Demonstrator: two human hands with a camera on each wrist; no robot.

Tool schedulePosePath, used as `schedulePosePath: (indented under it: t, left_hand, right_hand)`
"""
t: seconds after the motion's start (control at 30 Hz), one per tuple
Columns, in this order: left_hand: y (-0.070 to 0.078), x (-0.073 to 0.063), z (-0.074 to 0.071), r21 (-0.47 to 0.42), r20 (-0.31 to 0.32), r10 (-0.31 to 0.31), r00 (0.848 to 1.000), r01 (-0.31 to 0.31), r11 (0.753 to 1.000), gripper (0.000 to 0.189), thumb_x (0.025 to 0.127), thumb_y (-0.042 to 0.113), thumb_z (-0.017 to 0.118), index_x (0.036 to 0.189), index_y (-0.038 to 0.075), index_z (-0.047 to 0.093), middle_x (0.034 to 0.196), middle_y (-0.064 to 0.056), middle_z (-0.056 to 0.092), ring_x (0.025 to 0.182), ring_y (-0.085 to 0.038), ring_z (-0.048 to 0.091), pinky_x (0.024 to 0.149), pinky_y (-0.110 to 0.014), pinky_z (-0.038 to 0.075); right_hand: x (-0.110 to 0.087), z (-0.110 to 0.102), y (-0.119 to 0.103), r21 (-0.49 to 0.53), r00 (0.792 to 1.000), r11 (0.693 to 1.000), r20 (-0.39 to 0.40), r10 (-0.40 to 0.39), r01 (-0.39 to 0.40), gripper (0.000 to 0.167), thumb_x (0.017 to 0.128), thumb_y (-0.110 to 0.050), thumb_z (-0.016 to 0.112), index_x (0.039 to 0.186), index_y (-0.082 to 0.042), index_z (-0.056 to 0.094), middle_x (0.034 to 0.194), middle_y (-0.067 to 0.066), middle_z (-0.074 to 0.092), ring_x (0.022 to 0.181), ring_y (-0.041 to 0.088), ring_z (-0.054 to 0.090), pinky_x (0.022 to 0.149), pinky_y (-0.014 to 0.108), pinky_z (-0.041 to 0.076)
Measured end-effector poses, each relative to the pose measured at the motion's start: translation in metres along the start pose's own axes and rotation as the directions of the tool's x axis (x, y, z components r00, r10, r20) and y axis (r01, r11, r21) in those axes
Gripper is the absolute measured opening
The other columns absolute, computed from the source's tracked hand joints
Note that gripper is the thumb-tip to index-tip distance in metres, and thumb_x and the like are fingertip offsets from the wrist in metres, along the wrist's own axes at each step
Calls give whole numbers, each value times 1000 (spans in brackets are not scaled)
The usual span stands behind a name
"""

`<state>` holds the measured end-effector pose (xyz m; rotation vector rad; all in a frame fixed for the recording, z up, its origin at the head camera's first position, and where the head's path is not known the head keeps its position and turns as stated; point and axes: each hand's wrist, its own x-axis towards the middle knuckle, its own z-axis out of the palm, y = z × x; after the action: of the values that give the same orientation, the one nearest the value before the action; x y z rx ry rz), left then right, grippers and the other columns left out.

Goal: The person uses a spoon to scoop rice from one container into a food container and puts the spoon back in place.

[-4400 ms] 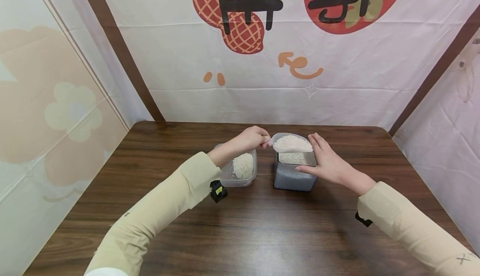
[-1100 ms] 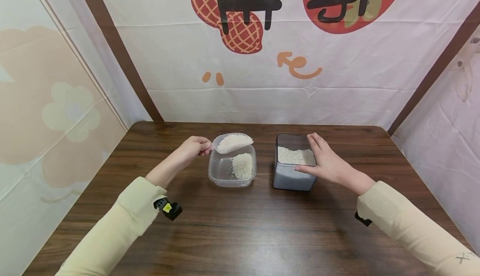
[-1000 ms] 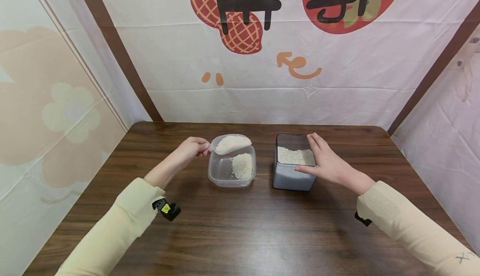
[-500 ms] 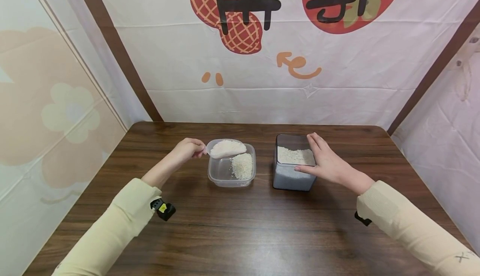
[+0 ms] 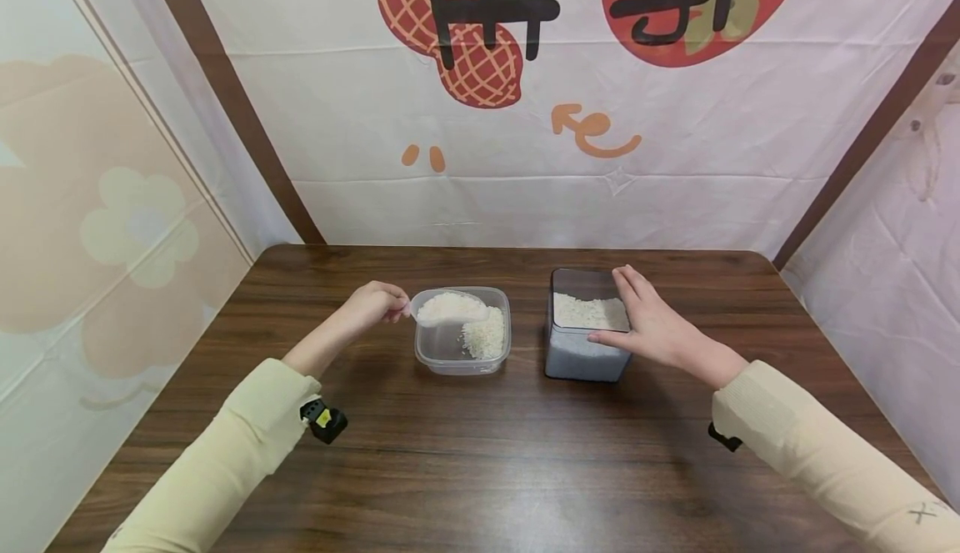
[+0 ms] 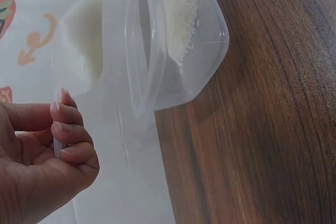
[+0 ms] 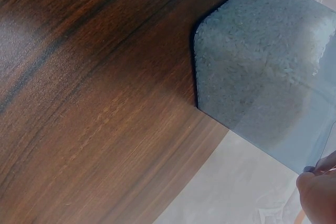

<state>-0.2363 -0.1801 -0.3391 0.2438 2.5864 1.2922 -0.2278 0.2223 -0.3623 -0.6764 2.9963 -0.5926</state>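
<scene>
My left hand pinches the handle of a clear plastic scoop heaped with white rice. The scoop is roughly level over the back left part of a clear square plastic tub. A pile of rice lies in the tub's right half. Right of the tub stands a see-through, dark-edged rice box holding much rice. My right hand holds this box at its right side, thumb along the front rim and fingers towards the back. In the right wrist view, most of that hand is out of frame.
Both containers stand on a dark wood-grain table, with a gap between them. A white printed cloth hangs behind the table's back edge, and more cloth hangs at both sides.
Earlier, the full scoop was above the rice box. My left hand has carried it left to the tub, and in the last second slightly lower. My right hand has stayed at the box.
</scene>
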Motion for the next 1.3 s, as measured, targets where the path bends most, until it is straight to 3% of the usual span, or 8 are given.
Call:
schedulePosePath:
  t: [0.47, 0.8, 1.1, 1.3]
  left_hand:
    - [-7, 3, 2, 109, 29, 10, 1000, -13, 994, 19, 83, 1, 42, 79, -8, 58, 60, 1, 48, 61, -14, 45, 59, -28, 37]
    - [-9, 6, 3, 140, 52, -22, 998, 14, 990, 18, 84, 5, 45, 81, -6, 59, 61, -1, 49, 61, -15, 45, 57, -26, 34]
    - [-9, 6, 4, 218, 66, 8, 998, -22, 976, 19, 84, 6, 45, 77, -3, 60, 61, -5, 50, 59, -15, 44, 58, -27, 33]
    - [-11, 8, 4, 271, 77, 31, 997, -50, 961, 20, 84, 7, 44, 75, -1, 60, 59, -2, 48, 57, -12, 41, 58, -27, 33]
  right_hand:
    - [0, -1, -1, 1, 1000, 1000, 5, 0, 0, 111, 73, -67, 56, 143, 3, 8, 149, 20, 4, 137, 33, 5, 104, 50, 19]
    - [0, -1, 0, 0, 1000, 1000, 5, -2, 2, 111, 73, -69, 55, 143, 3, 8, 150, 18, 4, 137, 33, 5, 104, 50, 20]
    - [0, -1, -1, 2, 1000, 1000, 11, 2, -2, 111, 73, -68, 56, 143, 3, 8, 150, 19, 4, 137, 32, 5, 104, 50, 20]
    - [0, -2, -1, 3, 1000, 1000, 13, 4, -4, 111, 73, -68, 56, 143, 3, 7, 150, 19, 4, 137, 32, 4, 105, 50, 19]
